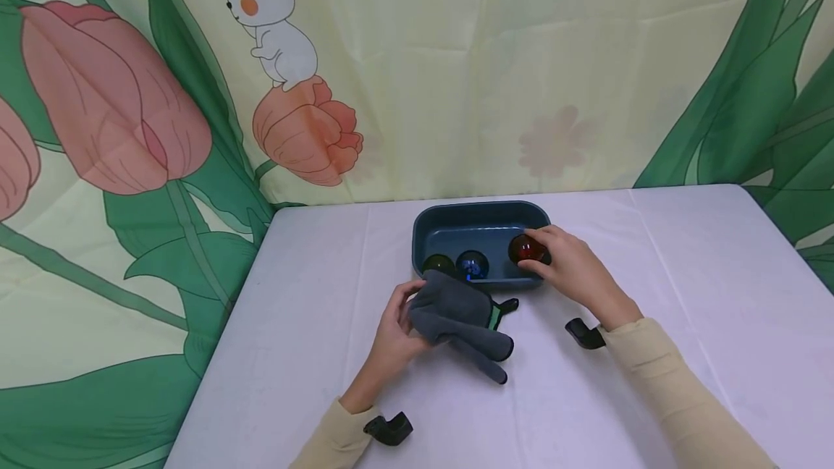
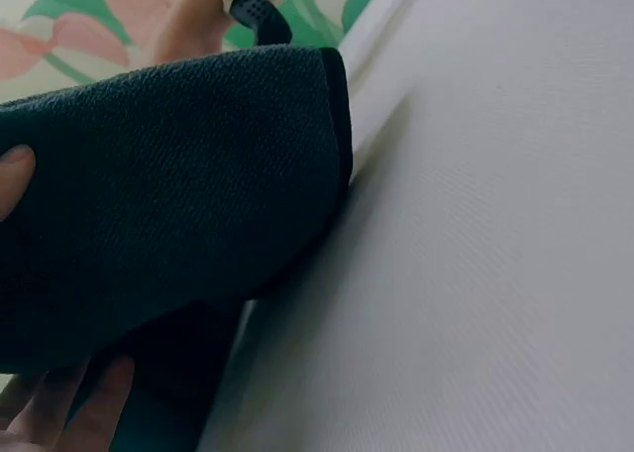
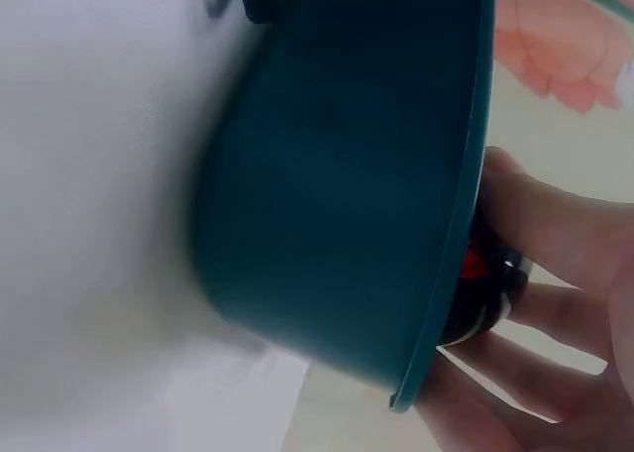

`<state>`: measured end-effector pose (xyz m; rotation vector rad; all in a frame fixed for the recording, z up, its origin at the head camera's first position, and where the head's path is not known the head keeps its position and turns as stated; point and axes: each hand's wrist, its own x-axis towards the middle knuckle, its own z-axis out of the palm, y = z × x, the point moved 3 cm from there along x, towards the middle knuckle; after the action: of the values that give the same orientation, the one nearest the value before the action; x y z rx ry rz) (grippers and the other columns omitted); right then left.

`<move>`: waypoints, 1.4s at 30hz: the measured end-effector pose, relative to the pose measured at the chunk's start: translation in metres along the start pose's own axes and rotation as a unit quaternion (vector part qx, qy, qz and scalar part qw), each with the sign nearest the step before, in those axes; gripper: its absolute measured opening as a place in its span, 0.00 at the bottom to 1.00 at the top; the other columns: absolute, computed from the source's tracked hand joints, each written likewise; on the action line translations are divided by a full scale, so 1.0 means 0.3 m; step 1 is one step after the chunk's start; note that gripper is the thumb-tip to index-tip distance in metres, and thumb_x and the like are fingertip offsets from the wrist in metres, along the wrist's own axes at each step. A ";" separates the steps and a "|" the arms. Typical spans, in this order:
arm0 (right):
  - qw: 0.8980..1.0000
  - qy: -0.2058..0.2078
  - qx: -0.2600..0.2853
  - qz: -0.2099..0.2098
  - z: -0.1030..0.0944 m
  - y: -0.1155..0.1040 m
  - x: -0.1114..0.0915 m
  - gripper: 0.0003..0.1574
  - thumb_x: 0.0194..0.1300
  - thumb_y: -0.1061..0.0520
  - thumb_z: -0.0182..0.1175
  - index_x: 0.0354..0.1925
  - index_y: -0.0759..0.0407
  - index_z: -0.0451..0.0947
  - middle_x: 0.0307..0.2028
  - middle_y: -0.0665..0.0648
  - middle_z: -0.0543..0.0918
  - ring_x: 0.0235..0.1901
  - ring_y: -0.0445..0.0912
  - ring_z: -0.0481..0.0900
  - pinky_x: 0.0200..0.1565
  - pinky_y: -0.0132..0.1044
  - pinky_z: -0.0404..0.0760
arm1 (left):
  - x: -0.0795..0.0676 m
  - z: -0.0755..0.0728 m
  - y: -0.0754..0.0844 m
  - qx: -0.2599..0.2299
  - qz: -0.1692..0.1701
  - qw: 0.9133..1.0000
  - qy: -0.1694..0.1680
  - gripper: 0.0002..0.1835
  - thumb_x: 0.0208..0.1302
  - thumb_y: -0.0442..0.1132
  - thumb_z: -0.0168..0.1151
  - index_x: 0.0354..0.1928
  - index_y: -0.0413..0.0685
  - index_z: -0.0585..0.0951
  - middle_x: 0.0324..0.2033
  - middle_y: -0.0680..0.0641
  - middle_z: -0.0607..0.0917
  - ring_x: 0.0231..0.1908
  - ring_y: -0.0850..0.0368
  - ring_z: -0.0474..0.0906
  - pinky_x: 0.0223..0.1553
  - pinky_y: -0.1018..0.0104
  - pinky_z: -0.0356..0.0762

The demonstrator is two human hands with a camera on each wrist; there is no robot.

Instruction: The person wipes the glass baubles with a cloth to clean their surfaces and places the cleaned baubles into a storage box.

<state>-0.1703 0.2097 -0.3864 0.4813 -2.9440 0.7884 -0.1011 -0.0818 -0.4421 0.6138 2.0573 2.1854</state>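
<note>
My left hand (image 1: 397, 331) grips a folded dark grey cloth (image 1: 452, 306) with black edging, its loose ends drooping to the right. In the left wrist view, a thumb tip lies on the cloth (image 2: 188, 174) and other fingers show below it. Just behind is a dark blue rectangular basin (image 1: 482, 212). My right hand (image 1: 573, 266) pinches a dark red glossy ball (image 1: 525, 250) at the basin's right end. From the right wrist view, the ball (image 3: 480, 288) shows partly past the basin's rim (image 3: 461, 224). A blue ball (image 1: 472, 264) and a dark green ball (image 1: 439, 263) lie inside.
A white cloth covers the table (image 1: 717, 295). Behind it hangs a curtain (image 1: 443, 78) printed with tulips and a rabbit. A black camera mount (image 1: 389, 428) is on the left wrist, another mount (image 1: 585, 334) on the right.
</note>
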 end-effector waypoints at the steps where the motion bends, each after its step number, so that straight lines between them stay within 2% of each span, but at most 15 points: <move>1: 1.000 -0.008 -0.005 0.001 0.002 -0.002 0.004 0.37 0.61 0.54 0.71 0.62 0.71 0.73 0.52 0.71 0.79 0.46 0.60 0.80 0.46 0.54 0.82 | -0.003 -0.004 -0.001 0.004 -0.005 1.000 0.000 0.41 0.52 0.22 0.69 0.68 0.39 0.63 0.67 0.37 0.65 0.62 0.59 0.73 0.61 0.72 0.72; 7: 0.999 -0.037 -0.024 0.000 0.017 -0.012 0.018 0.36 0.61 0.53 0.71 0.62 0.71 0.74 0.53 0.71 0.80 0.48 0.61 0.80 0.47 0.55 0.82 | -0.023 -0.041 -0.010 0.035 -0.049 0.998 -0.011 0.42 0.53 0.25 0.71 0.69 0.43 0.64 0.67 0.39 0.66 0.61 0.54 0.74 0.60 0.71 0.75; 13: 0.998 -0.047 -0.036 -0.007 0.035 -0.013 0.023 0.35 0.60 0.52 0.72 0.59 0.70 0.76 0.50 0.69 0.82 0.44 0.58 0.81 0.43 0.53 0.84 | -0.057 -0.091 -0.023 0.048 -0.102 0.992 -0.049 0.45 0.52 0.24 0.73 0.70 0.47 0.62 0.69 0.39 0.65 0.62 0.49 0.75 0.56 0.70 0.78; 20: 0.997 -0.051 -0.052 -0.019 0.050 -0.008 0.029 0.34 0.59 0.51 0.72 0.57 0.69 0.78 0.48 0.67 0.84 0.41 0.56 0.82 0.39 0.51 0.84 | -0.087 -0.131 -0.041 0.051 -0.128 0.987 -0.088 0.52 0.47 0.26 0.77 0.73 0.50 0.58 0.70 0.41 0.62 0.65 0.48 0.71 0.59 0.71 0.75; 26: 0.997 -0.056 -0.051 -0.025 0.055 -0.006 0.040 0.33 0.58 0.51 0.73 0.55 0.69 0.79 0.45 0.66 0.85 0.37 0.54 0.82 0.37 0.49 0.84 | -0.094 -0.141 -0.038 0.073 -0.131 0.981 -0.122 0.58 0.46 0.30 0.79 0.75 0.54 0.53 0.72 0.44 0.62 0.68 0.45 0.67 0.63 0.71 0.72; 32: 0.996 -0.068 -0.050 -0.025 0.067 0.006 0.049 0.32 0.58 0.50 0.73 0.55 0.69 0.80 0.47 0.66 0.85 0.39 0.53 0.82 0.38 0.50 0.83 | -0.101 -0.154 -0.036 0.162 -0.126 0.970 -0.132 0.62 0.41 0.39 0.84 0.75 0.55 0.53 0.71 0.48 0.64 0.67 0.48 0.66 0.65 0.68 0.68; 35: 0.996 -0.072 -0.048 -0.022 0.066 0.008 0.050 0.32 0.58 0.50 0.73 0.55 0.69 0.80 0.47 0.66 0.85 0.39 0.54 0.82 0.39 0.50 0.83 | -0.103 -0.161 -0.032 0.182 -0.125 0.965 -0.144 0.62 0.41 0.41 0.84 0.76 0.54 0.53 0.71 0.48 0.63 0.67 0.49 0.64 0.66 0.65 0.68; 39: 0.995 -0.084 -0.048 -0.012 0.064 0.004 0.050 0.37 0.63 0.48 0.69 0.61 0.71 0.74 0.54 0.70 0.81 0.50 0.61 0.81 0.50 0.56 0.82 | -0.099 -0.159 -0.009 0.205 -0.144 0.955 -0.157 0.60 0.44 0.45 0.83 0.76 0.57 0.53 0.71 0.52 0.60 0.68 0.53 0.62 0.68 0.58 0.66; 42: 0.995 -0.084 -0.058 -0.010 0.062 -0.001 0.046 0.41 0.66 0.46 0.65 0.66 0.71 0.69 0.60 0.73 0.76 0.58 0.65 0.76 0.56 0.59 0.78 | -0.087 -0.151 0.010 0.225 -0.143 0.952 -0.148 0.57 0.48 0.48 0.80 0.76 0.57 0.54 0.71 0.54 0.59 0.69 0.55 0.60 0.70 0.52 0.63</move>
<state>-0.1828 0.1964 -0.4005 0.5950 -3.1116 0.5963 -0.0918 -0.1333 -0.4463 0.5857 2.3060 1.3830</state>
